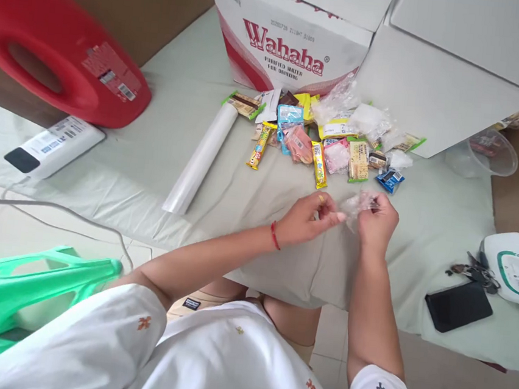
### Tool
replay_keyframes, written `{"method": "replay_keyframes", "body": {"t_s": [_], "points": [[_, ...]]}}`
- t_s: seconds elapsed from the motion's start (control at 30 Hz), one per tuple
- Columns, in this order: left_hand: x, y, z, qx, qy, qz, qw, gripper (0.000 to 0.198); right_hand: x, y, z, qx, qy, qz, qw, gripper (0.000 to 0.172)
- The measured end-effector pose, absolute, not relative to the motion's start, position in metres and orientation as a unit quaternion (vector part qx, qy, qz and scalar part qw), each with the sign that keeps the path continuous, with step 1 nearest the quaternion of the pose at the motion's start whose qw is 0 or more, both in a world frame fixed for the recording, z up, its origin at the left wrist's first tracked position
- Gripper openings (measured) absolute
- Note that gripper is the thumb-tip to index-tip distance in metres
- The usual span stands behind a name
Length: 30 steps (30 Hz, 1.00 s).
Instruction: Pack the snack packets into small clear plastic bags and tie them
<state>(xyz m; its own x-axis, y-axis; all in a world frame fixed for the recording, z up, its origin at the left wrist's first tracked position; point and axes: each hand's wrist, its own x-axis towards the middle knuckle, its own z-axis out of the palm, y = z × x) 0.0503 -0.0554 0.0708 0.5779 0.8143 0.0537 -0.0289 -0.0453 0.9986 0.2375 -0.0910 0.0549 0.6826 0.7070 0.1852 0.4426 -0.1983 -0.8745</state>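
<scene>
My right hand (pixel 378 223) is closed on a crumpled clear plastic wrapper (pixel 354 207), held over the cloth near the table's front edge. To its left my left hand (pixel 315 217), with a ring and a red wrist string, has thumb and fingertips close together at the wrapper's left side; whether they pinch its edge is hard to tell. Just beyond both hands lies a pile of small packets: a yellow stick packet (pixel 318 165), a green-edged cracker packet (pixel 359 160), a blue packet (pixel 390 179), pink packets (pixel 300 144) and crumpled clear bags (pixel 370 121).
Behind the pile stands a Wahaha carton (pixel 292 45). A plastic-film roll (pixel 202 158), red jug (pixel 62 47) and white device (pixel 55 145) are left. Right are a clear tub (pixel 497 157), black phone (pixel 458 305), keys (pixel 475 271) and white bottle (pixel 518 268).
</scene>
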Motion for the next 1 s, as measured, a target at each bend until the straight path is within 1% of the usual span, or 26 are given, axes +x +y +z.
{"method": "replay_keyframes", "body": {"t_s": [0.07, 0.1, 0.17, 0.23, 0.3, 0.37, 0.43, 0.5, 0.57, 0.63, 0.67, 0.7, 0.73, 0.83, 0.93, 1.0], "points": [[0.056, -0.06, 0.061, 0.629, 0.315, 0.335, 0.627, 0.047, 0.224, -0.094, 0.065, -0.775, -0.448, 0.101, 0.434, 0.021], [0.058, -0.057, 0.056, 0.624, 0.317, 0.336, 0.63, 0.051, 0.219, -0.096, 0.071, -0.774, -0.471, 0.1, 0.41, 0.02], [0.058, -0.047, 0.047, 0.608, 0.31, 0.331, 0.651, 0.052, 0.214, -0.099, 0.082, -0.774, -0.493, 0.111, 0.381, 0.019], [0.054, -0.036, 0.039, 0.572, 0.285, 0.316, 0.701, 0.053, 0.217, -0.102, 0.09, -0.778, -0.481, 0.143, 0.378, 0.019], [0.048, -0.027, 0.032, 0.515, 0.259, 0.296, 0.762, 0.055, 0.226, -0.105, 0.093, -0.769, -0.443, 0.207, 0.412, 0.023], [0.042, -0.02, 0.029, 0.448, 0.233, 0.276, 0.818, 0.058, 0.235, -0.11, 0.092, -0.75, -0.393, 0.263, 0.463, 0.032], [0.038, -0.017, 0.03, 0.392, 0.217, 0.262, 0.855, 0.06, 0.24, -0.117, 0.088, -0.747, -0.344, 0.252, 0.509, 0.04], [0.037, -0.016, 0.031, 0.364, 0.213, 0.263, 0.868, 0.061, 0.236, -0.126, 0.083, -0.743, -0.297, 0.216, 0.559, 0.047], [0.037, -0.017, 0.032, 0.359, 0.213, 0.273, 0.867, 0.059, 0.223, -0.136, 0.076, -0.72, -0.252, 0.23, 0.605, 0.058], [0.038, -0.017, 0.033, 0.362, 0.208, 0.277, 0.865, 0.056, 0.208, -0.146, 0.069, -0.702, -0.219, 0.272, 0.62, 0.068], [0.038, -0.016, 0.032, 0.363, 0.208, 0.28, 0.864, 0.054, 0.201, -0.151, 0.067, -0.708, -0.208, 0.282, 0.614, 0.071], [0.039, -0.015, 0.032, 0.362, 0.214, 0.286, 0.861, 0.052, 0.195, -0.156, 0.064, -0.719, -0.197, 0.279, 0.605, 0.072], [0.04, -0.014, 0.032, 0.362, 0.227, 0.297, 0.854, 0.051, 0.191, -0.16, 0.062, -0.732, -0.184, 0.27, 0.598, 0.069], [0.042, -0.009, 0.029, 0.376, 0.276, 0.331, 0.821, 0.049, 0.19, -0.173, 0.06, -0.745, -0.142, 0.261, 0.597, 0.056], [0.045, -0.006, 0.026, 0.402, 0.278, 0.346, 0.801, 0.05, 0.197, -0.186, 0.058, -0.751, -0.136, 0.272, 0.587, 0.052], [0.047, -0.005, 0.024, 0.405, 0.269, 0.363, 0.795, 0.053, 0.203, -0.194, 0.055, -0.778, -0.153, 0.217, 0.57, 0.048]]}}
